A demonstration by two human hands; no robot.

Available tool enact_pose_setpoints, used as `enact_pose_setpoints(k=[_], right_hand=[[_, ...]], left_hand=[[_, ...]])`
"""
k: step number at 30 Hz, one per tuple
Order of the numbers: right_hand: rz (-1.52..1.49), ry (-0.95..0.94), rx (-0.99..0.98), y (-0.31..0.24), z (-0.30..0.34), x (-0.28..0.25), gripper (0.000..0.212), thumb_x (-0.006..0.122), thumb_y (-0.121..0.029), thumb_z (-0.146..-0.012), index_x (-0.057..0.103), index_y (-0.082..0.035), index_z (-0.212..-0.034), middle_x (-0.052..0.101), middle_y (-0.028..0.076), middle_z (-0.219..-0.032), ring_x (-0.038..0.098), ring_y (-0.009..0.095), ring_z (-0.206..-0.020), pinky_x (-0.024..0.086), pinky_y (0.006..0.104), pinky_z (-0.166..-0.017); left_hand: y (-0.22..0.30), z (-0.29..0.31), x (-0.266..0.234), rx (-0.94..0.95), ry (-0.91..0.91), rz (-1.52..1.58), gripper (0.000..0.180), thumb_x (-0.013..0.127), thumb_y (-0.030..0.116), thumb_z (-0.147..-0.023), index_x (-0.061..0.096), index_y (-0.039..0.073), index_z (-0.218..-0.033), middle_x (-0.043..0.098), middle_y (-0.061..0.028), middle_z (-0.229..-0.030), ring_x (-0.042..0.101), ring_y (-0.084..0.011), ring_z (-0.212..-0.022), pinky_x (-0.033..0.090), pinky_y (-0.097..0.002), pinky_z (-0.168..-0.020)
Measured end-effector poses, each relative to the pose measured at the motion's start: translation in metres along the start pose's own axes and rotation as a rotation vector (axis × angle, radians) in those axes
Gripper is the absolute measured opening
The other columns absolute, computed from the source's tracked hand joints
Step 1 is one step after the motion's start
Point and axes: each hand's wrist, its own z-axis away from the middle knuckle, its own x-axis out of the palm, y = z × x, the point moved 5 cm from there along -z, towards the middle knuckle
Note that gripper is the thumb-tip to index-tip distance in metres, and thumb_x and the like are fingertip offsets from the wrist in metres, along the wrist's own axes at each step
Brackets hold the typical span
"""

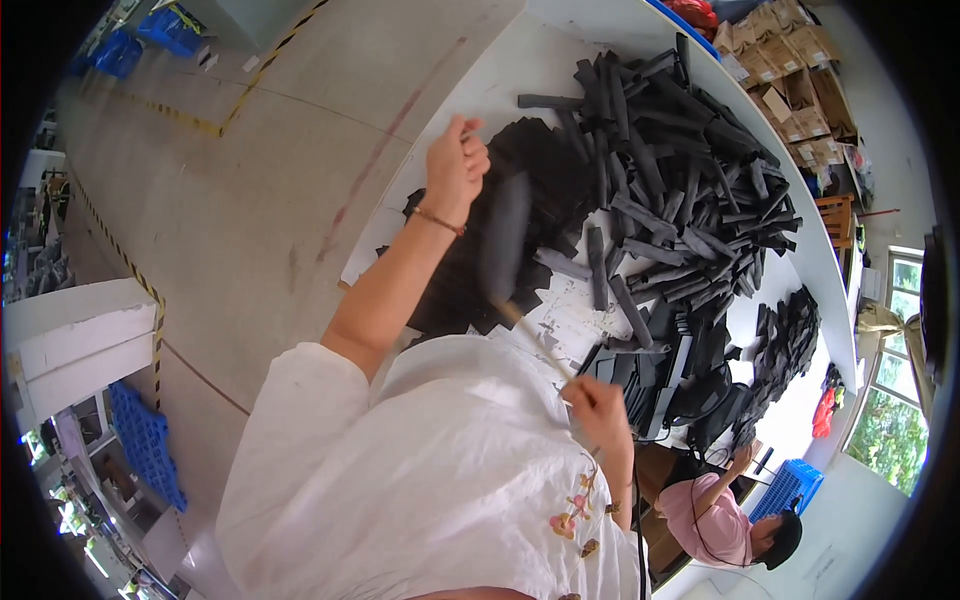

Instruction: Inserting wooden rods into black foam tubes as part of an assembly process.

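Note:
My right hand [598, 405] is closed round the near end of a thin light-brown stick [540, 342]. At the stick's far end is a black tube-shaped piece [505, 235], smeared by motion; I cannot tell if it sits around the stick or beside it. My left hand [458, 165] is raised past the table's left side, fingers curled closed, and anything inside them is hidden. Below the blurred piece lies a spread of flat black pieces [445, 285]. To its right, a large heap of black rolled tubes [680, 180] covers the white table [500, 85].
Black trays or cases [655, 375] stand on the table to the right, with another black pile [785, 345] beyond. A person in pink [710, 520] sits at lower right near a blue crate [790, 490]. Cardboard boxes [785, 80] are stacked at the far right.

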Motion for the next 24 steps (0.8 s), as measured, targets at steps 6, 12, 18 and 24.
enact_pose_setpoints(k=[6, 12, 18, 24], right_hand=[[-0.221, 0.026, 0.115, 0.02, -0.035, -0.005, 0.019, 0.055, -0.011, -0.093, 0.065, 0.001, -0.082, 0.047, -0.001, -0.053, 0.042, 0.005, -0.049, 0.034, 0.023, -0.047], [-0.239, -0.004, 0.197, 0.034, -0.035, 0.011, 0.023, 0.053, -0.015, -0.095, 0.066, 0.0, -0.083, 0.047, -0.001, -0.053, 0.039, 0.005, -0.049, 0.033, 0.0231, -0.047], [-0.165, -0.309, 0.259, 0.037, 0.005, 0.024, 0.024, 0.059, -0.022, -0.09, 0.067, 0.001, -0.086, 0.052, 0.0, -0.061, 0.046, 0.007, -0.061, 0.038, 0.0239, -0.055], [-0.193, 0.538, -0.091, -0.015, -0.063, -0.014, 0.02, 0.072, -0.007, -0.077, 0.058, -0.003, -0.091, 0.052, 0.001, -0.069, 0.049, 0.009, -0.063, 0.038, 0.0259, -0.054]], left_hand=[[-0.035, 0.047, 0.006, -0.046, 0.14, -0.186, 0.064, 0.045, 0.059, -0.091, 0.056, -0.001, -0.112, 0.053, -0.0056, -0.071, 0.054, -0.0166, -0.061, 0.047, -0.0298, -0.058], [-0.069, 0.073, 0.041, -0.538, -0.46, -0.172, 0.042, 0.057, 0.038, -0.092, 0.056, 0.002, -0.112, 0.053, -0.0045, -0.069, 0.047, -0.0148, -0.052, 0.042, -0.0315, -0.053], [-0.023, -0.015, 0.031, -0.143, -0.126, 0.304, 0.02, 0.043, 0.024, -0.1, 0.053, 0.007, -0.095, 0.041, 0.0012, -0.063, 0.037, -0.008, -0.05, 0.036, -0.0237, -0.049], [-0.097, 0.029, 0.045, -0.381, -0.069, 0.275, 0.017, 0.049, 0.019, -0.097, 0.053, 0.005, -0.089, 0.055, -0.0068, -0.073, 0.052, -0.0167, -0.062, 0.047, -0.031, -0.061]])
